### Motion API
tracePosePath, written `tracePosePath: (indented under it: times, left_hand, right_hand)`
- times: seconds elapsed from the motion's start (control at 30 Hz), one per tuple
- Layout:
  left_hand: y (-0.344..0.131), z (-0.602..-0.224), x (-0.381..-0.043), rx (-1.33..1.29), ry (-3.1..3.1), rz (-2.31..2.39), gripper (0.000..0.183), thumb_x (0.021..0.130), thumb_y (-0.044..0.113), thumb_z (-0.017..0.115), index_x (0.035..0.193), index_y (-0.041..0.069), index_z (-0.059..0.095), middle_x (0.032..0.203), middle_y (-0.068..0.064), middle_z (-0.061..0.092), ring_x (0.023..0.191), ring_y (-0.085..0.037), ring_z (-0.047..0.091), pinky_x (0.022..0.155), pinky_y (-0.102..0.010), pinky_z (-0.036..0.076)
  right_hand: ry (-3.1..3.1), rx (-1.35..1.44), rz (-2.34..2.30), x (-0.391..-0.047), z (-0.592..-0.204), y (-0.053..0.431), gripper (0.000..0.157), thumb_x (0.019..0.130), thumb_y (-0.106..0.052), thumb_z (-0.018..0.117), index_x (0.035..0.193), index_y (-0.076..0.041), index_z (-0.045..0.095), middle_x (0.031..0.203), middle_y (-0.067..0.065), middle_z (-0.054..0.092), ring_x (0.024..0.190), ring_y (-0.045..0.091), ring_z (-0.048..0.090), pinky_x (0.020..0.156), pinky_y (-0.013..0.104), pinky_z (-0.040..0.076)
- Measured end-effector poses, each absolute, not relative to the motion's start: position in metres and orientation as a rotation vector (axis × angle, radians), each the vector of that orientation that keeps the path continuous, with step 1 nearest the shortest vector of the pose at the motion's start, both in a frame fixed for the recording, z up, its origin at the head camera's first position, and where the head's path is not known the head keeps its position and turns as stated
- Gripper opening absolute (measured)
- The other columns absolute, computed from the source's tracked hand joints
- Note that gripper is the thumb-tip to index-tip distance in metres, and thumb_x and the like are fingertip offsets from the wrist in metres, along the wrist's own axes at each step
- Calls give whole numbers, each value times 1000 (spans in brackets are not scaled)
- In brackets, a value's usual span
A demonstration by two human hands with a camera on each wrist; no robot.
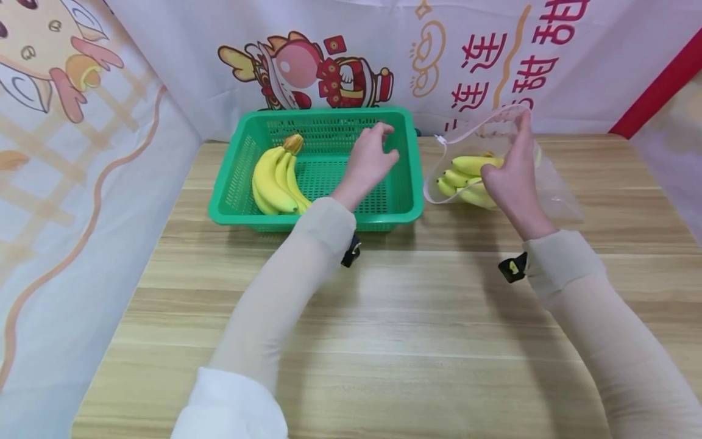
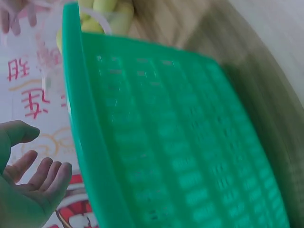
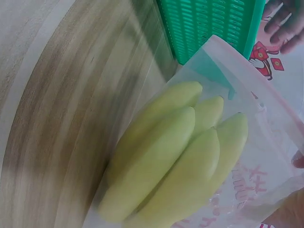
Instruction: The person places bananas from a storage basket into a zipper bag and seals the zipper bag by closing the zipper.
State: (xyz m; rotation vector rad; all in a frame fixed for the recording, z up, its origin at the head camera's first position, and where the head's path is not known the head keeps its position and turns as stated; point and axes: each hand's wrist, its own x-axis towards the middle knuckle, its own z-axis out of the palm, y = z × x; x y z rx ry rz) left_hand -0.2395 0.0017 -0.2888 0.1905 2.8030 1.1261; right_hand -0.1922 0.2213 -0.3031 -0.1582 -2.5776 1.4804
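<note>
A clear zip bag (image 1: 555, 192) with a pink-edged mouth lies on its side at the right, with a bunch of yellow bananas (image 1: 470, 177) in it. My right hand (image 1: 512, 177) pinches the upper edge of the bag's mouth and holds it apart. Over the right half of a green basket (image 1: 263, 219) hovers my left hand (image 1: 368, 160), fingers loosely bent, holding nothing. Another bunch of bananas (image 1: 271, 183) lies inside the basket on its left side. In the right wrist view the bagged bananas (image 3: 161, 156) show through the plastic.
The basket and bag stand side by side on a wooden table (image 1: 406, 341), near its back edge. Behind them hangs a white cloth (image 1: 181, 36) printed with cartoon figures and red characters. Another printed cloth (image 1: 60, 201) covers the left side.
</note>
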Motion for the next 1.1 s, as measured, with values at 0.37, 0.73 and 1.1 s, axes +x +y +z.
tracePosePath:
  times: [0.37,0.73,1.1]
  left_hand:
    - [-62,-293,-246,-27,2972,827,46,96,21,52,141,13,42,142,-13,44,124,-28,48,99,-40,46]
    - [-115,-287,-251,-70,3116,581,44,96,15,49,139,6,44,141,-19,42,128,-35,42,108,-48,36]
    - [-162,-292,-248,-182,3153,492,45,95,16,48,137,0,45,138,-25,44,127,-40,42,108,-51,35]
  right_hand:
    - [-2576,-143,1491,-192,-307,225,99,78,9,42,152,-25,-15,162,-7,-8,149,17,8,115,42,32]
    - [-2571,-129,1495,-192,-310,226,100,77,10,41,152,-25,-14,162,-4,-7,149,20,7,117,45,28]
    - [-2560,-132,1482,-192,-312,227,100,76,11,41,153,-24,-12,162,-3,-5,148,23,10,117,46,27]
